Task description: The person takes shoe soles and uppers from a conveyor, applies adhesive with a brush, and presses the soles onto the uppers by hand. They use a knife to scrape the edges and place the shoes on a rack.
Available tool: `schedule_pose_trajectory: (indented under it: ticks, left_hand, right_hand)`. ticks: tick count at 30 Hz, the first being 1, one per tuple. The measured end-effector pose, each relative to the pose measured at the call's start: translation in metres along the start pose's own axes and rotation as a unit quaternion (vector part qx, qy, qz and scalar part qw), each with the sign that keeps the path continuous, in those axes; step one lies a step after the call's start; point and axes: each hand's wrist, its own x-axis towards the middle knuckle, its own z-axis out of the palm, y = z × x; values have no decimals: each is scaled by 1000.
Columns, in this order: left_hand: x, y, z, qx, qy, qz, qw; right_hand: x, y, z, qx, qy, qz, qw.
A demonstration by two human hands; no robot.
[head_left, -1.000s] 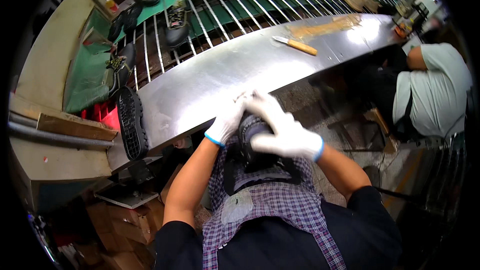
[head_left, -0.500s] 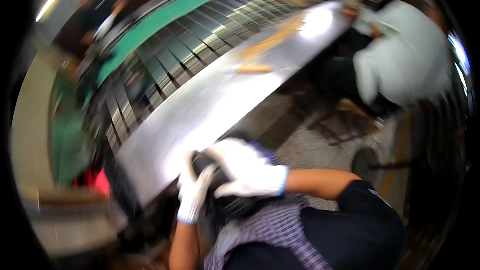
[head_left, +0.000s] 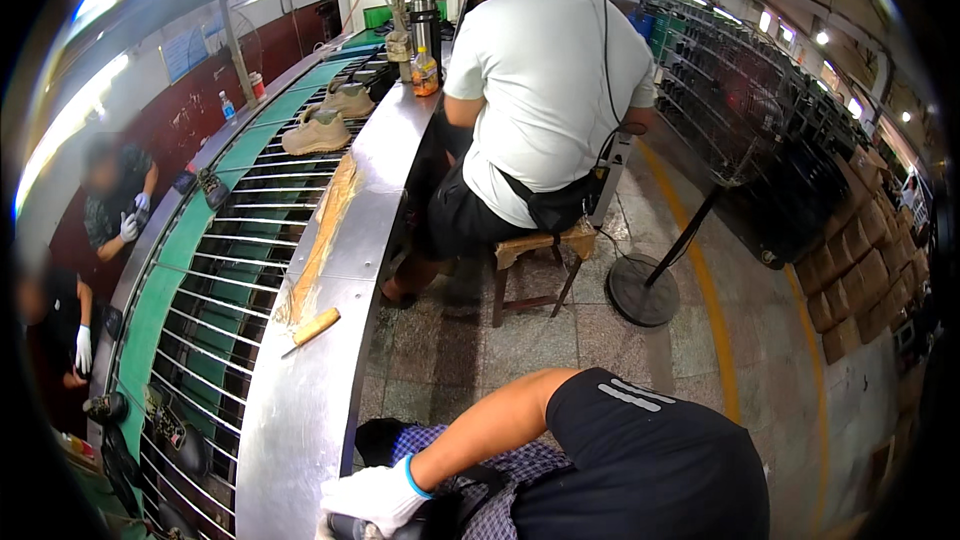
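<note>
At the lower edge, my right hand (head_left: 375,496) in a white knitted glove is closed over a black shoe (head_left: 349,528), which the picture cuts off. A pale sliver of glove (head_left: 324,528) beside the shoe may belong to my left hand. The rest of that hand is out of the picture, and its fingers cannot be made out. Just ahead runs a long metal bench (head_left: 290,410). On it lies a tool with a wooden handle (head_left: 318,326) and a thin blade, next to a long yellowish-brown strip (head_left: 322,240) stuck along the surface.
Left of the bench is a rack of metal rods (head_left: 215,345) and a green conveyor (head_left: 170,290) with several dark shoes. Beige shoes (head_left: 316,132) sit farther up. A seated co-worker (head_left: 550,90) is ahead, with a standing fan (head_left: 643,290) to the right. Two people work across the conveyor.
My view has swung to the right and sharpened. Both gloved hands were on the black thing mid-picture; now they are at the lower edge, with the left mostly out of sight.
</note>
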Motion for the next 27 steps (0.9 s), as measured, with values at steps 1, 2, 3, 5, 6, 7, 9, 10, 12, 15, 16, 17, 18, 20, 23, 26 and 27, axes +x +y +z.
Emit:
schedule_pose_trajectory:
  ticks: [1, 2, 3, 5, 6, 7, 9, 10, 12, 15, 16, 17, 18, 20, 23, 26, 27]
  left_hand:
    - [-1, 0, 1, 7, 6, -5, 1000]
    - [-1, -1, 3, 13, 14, -12, 1000]
    - [-2, -1, 6, 19, 23, -19, 999]
    - [-15, -12, 5, 31, 46, -55, 997]
    - [-26, -19, 2, 38, 61, -82, 994]
    - [-23, 10, -13, 45, 17, -103, 994]
    - [-13, -33, 11, -97, 77, 18, 992]
    - [-20, -35, 7, -82, 61, -11, 995]
    - [-20, 3, -8, -41, 40, -104, 993]
    - [-16, 21, -5, -50, 62, 28, 996]
    - [-14, 12, -8, -71, 65, 50, 994]
    - [-22, 9, -6, -99, 66, 28, 992]
    - [-33, 7, -9, -126, 65, 10, 990]
    - [-54, -5, -31, -127, 50, 0, 991]
    - [-34, 17, -18, -163, 38, -16, 986]
    - [-50, 12, -31, -186, 23, 64, 980]
    - [-61, 18, -37, -146, 41, 128, 980]
  right_hand:
    - [-11, -20, -10, 35, 34, 8, 999]
    - [-9, -12, -1, 57, -16, 25, 998]
    - [-8, -13, -5, 39, -10, 25, 999]
    - [-9, -31, -12, 17, -14, 20, 1000]
    - [-8, -37, -15, 11, -23, 14, 1000]
    - [-8, -39, -14, 0, -16, 9, 1000]
    - [-11, -48, -28, -23, 50, -48, 997]
    - [-3, -67, -50, 12, 41, -56, 998]
    - [-27, -79, -55, 16, 34, -65, 997]
    - [-87, -74, -54, 138, -183, -74, 971]
    - [-92, -77, -44, 149, -96, -97, 979]
    - [-86, -81, -37, 202, -62, -85, 974]
    - [-81, -85, -31, 253, -25, -68, 965]
    - [-67, -109, -13, 166, -36, 40, 985]
    - [-52, -78, -56, 133, -62, -62, 987]
    - [-63, -65, -50, 113, -13, -56, 992]
    - [-62, -61, -49, 107, -9, -76, 991]
